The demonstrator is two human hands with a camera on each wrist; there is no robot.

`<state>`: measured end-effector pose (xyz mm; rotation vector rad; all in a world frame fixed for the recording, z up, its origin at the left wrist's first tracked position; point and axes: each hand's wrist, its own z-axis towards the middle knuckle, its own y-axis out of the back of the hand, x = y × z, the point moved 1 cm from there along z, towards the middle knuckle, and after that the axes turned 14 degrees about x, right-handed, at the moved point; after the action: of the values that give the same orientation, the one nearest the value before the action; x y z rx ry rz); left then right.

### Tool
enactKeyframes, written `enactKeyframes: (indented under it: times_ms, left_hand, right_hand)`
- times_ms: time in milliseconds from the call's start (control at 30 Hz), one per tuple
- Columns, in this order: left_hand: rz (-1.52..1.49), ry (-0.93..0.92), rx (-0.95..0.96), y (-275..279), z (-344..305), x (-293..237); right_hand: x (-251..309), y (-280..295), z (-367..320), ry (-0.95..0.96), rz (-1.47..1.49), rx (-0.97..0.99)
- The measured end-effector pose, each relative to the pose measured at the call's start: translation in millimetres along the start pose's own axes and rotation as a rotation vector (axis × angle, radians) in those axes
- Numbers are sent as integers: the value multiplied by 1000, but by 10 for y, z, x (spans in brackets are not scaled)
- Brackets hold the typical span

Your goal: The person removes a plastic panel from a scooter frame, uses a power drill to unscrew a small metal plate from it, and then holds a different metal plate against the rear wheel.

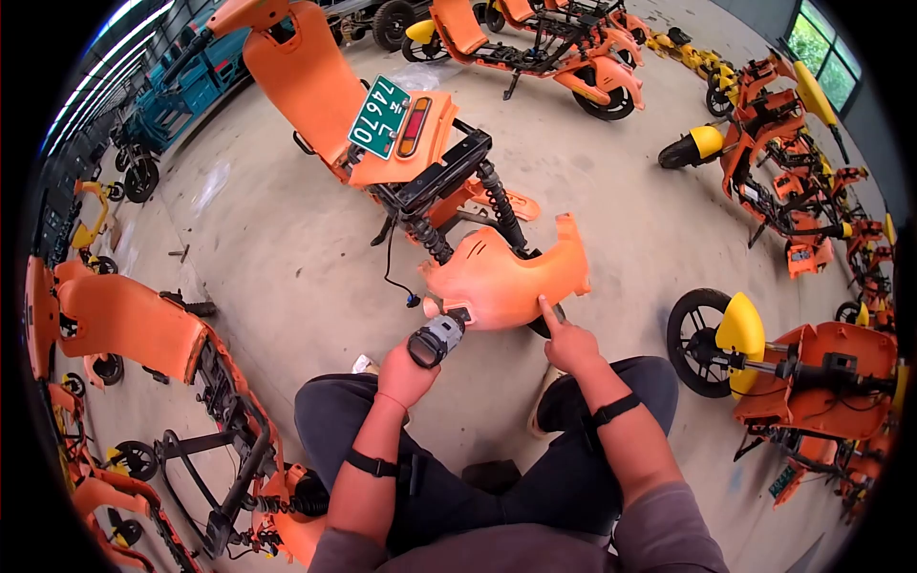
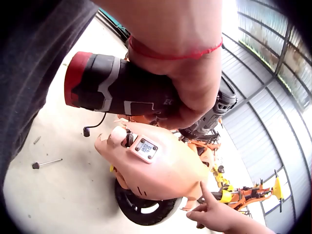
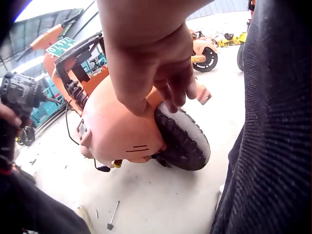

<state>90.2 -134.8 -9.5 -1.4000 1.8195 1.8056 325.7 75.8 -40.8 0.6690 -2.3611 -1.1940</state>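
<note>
My left hand (image 1: 409, 375) grips the handle of a grey and black cordless drill (image 1: 437, 339), which has a red base in the left wrist view. The drill's front end overlaps the small label plate on the scooter's orange rear fender (image 1: 511, 277). That plate (image 2: 146, 148) has a screw at each corner. On the fender's other side, my right hand (image 1: 573, 346) has its index finger straight, its tip at the orange surface, with the other fingers loosely bent and holding nothing. Below the fender is the black rear tyre (image 3: 183, 141).
The scooter's green number plate (image 1: 379, 116) and tail light (image 1: 413, 127) lie ahead. A loose cable (image 1: 390, 258) hangs at its left. On the floor lies a thin metal rod with a dark head (image 3: 114, 214). Partly stripped orange scooters (image 1: 134, 320) stand around both sides.
</note>
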Motion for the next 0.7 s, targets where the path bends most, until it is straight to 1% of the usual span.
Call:
enactKeyframes:
  times_ms: [67, 100, 133, 167, 200, 233, 300, 367, 433, 467, 500, 533, 567, 600, 633, 667, 700]
  left_hand:
    - [20, -10, -3, 14, -2, -46]
    - [19, -10, -2, 11, 3, -54]
    - [31, 1, 11, 10, 9, -59]
    - [42, 14, 22, 8, 13, -58]
    - [37, 19, 18, -2, 13, -49]
    - [27, 7, 20, -20, 15, -39]
    - [17, -3, 29, -43, 4, -45]
    - [16, -12, 41, -21, 1, -77]
    - [7, -26, 32, -23, 19, -71]
    - [-6, -42, 25, -27, 22, -45]
    - [-3, -30, 13, -39, 35, 18]
    - [-178, -87, 74, -71, 67, 92]
    - [-353, -149, 136, -60, 79, 79]
    - [-502, -148, 203, -57, 92, 65]
    - [-500, -147, 194, -61, 86, 43]
    - [-715, -128, 284, -21, 33, -93]
    - [-928, -110, 376, 7, 17, -165]
  right_hand:
    - [20, 70, -100, 203, 174, -294]
    - [9, 112, -88, 203, 173, -294]
    - [-20, 171, -41, 308, 954, -161]
    - [-22, 205, -16, 392, 1730, 14]
    - [50, 330, -198, 476, 1970, 14]
    - [77, 330, -212, 474, 1967, 19]
    - [140, 321, -259, 501, 2066, 59]
    - [225, 299, -239, 489, 2075, 51]
    - [271, 207, -96, 502, 1920, -42]
    - [281, 179, -54, 509, 1921, -27]
    - [270, 153, -15, 371, 1797, 12]
    - [273, 122, 27, 239, 1668, 46]
    - [329, 103, 50, 249, 1664, 56]
    - [401, 74, 65, 316, 1620, 97]
    - [475, 46, 75, 380, 1575, 136]
    - [589, 88, -18, 490, 1436, 195]
    - [644, 105, -55, 497, 1434, 198]
